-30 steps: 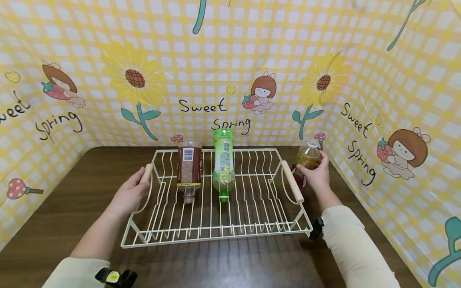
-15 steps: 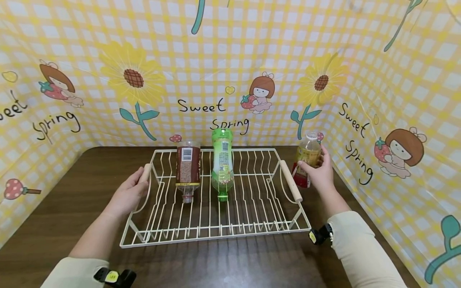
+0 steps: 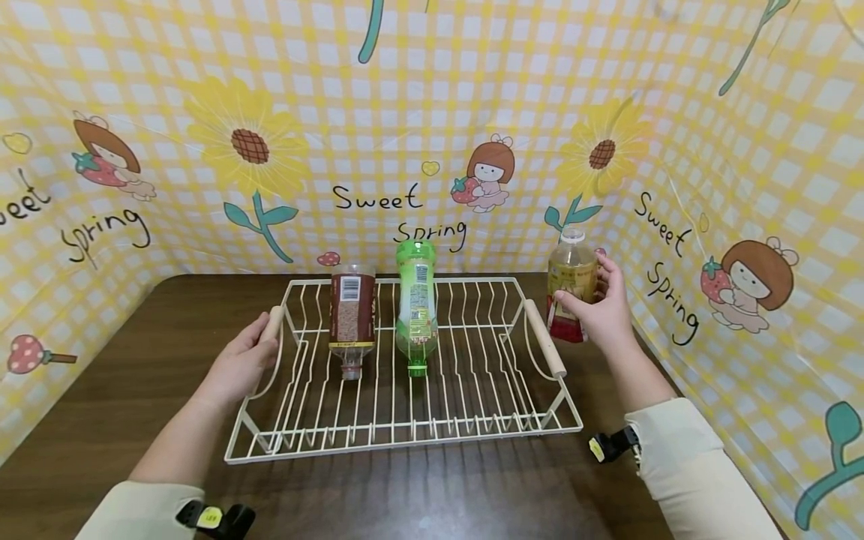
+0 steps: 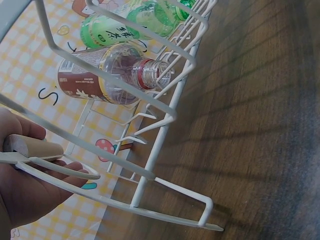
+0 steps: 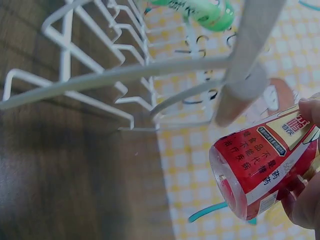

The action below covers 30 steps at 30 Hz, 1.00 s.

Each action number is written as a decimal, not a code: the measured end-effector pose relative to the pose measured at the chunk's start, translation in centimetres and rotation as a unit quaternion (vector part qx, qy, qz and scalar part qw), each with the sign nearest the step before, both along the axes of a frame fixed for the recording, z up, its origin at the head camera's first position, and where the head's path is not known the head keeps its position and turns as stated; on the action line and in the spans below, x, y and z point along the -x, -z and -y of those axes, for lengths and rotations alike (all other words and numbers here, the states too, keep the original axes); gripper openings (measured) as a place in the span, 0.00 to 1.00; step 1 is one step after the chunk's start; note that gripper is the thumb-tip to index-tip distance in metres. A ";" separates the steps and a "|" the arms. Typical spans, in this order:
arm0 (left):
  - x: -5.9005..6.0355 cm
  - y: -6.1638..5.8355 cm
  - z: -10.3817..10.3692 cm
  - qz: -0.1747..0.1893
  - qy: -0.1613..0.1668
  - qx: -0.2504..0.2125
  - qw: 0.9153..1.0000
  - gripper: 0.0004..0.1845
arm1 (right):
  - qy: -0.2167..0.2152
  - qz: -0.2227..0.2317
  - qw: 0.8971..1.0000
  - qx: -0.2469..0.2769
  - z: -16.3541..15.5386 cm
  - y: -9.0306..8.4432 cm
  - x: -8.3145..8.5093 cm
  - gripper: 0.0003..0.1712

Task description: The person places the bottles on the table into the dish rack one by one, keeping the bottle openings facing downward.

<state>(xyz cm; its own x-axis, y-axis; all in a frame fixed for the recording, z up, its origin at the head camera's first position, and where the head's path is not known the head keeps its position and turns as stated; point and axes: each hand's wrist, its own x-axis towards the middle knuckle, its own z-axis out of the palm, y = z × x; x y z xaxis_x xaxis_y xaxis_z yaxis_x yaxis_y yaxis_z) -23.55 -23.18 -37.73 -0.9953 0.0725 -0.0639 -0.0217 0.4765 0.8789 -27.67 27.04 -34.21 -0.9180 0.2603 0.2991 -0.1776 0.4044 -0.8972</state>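
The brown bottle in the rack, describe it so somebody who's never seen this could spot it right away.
Find the white wire rack on the dark wooden table. Two bottles lie in it side by side, necks toward the person. The brown bottle is the left one, nearer the left hand, with a dark brown label and no cap, unlike the green bottle.
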 end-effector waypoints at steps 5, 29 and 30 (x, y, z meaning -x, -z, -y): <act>-0.1 -0.1 -0.1 -0.001 0.001 -0.002 1.000 0.33 | -0.017 -0.019 1.000 0.010 0.9 -1.6 -0.8 0.49; 0.0 0.0 0.0 -0.002 -0.002 -0.001 1.000 0.33 | -0.136 -0.028 0.990 -0.005 7.1 -3.7 -2.4 0.46; 0.0 0.0 0.0 -0.002 -0.003 0.000 1.000 0.33 | -0.142 -0.024 0.990 -0.009 7.5 -3.6 -2.5 0.46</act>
<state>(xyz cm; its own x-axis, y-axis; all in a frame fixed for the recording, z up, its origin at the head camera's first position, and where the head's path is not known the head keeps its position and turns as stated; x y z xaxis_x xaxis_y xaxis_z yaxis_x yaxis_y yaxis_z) -23.59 -23.22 -37.78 -0.9959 0.0675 -0.0604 -0.0211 0.4758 0.8793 -25.21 19.56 -30.59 -0.9384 -0.0111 0.3453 -0.3274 0.3476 -0.8786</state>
